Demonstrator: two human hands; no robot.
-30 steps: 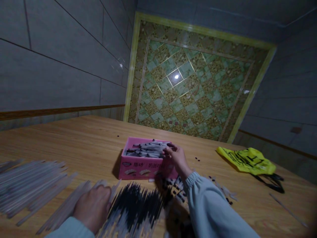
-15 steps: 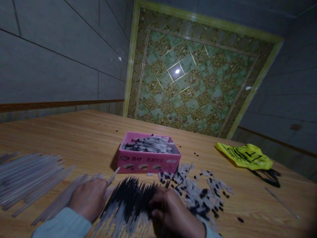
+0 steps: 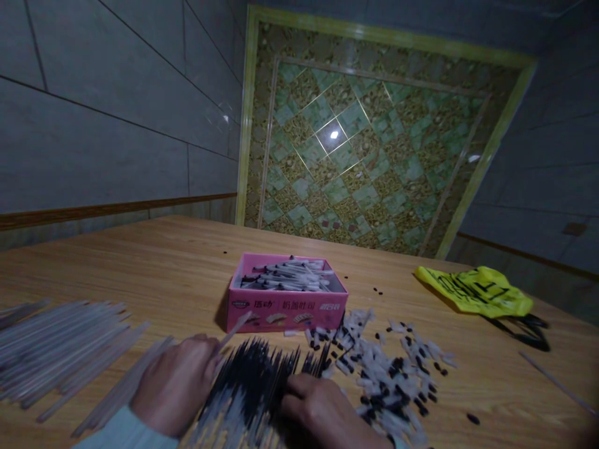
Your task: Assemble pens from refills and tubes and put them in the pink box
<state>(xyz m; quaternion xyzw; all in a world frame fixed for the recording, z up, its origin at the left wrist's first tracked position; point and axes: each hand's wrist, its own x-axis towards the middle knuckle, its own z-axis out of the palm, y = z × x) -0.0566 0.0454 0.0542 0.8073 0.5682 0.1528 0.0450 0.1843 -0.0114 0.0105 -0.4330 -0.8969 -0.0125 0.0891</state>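
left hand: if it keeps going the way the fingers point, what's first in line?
Probably the pink box: the left hand holds a clear tube aimed at its front wall. Depth is unclear; it may pass just left.

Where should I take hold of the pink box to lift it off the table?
Take the pink box by its two short end walls, coming from above. It sits flat and open-topped, filled with loose tubes, so the middle offers no grip. The small caps crowd its front right corner; the left end is freer.
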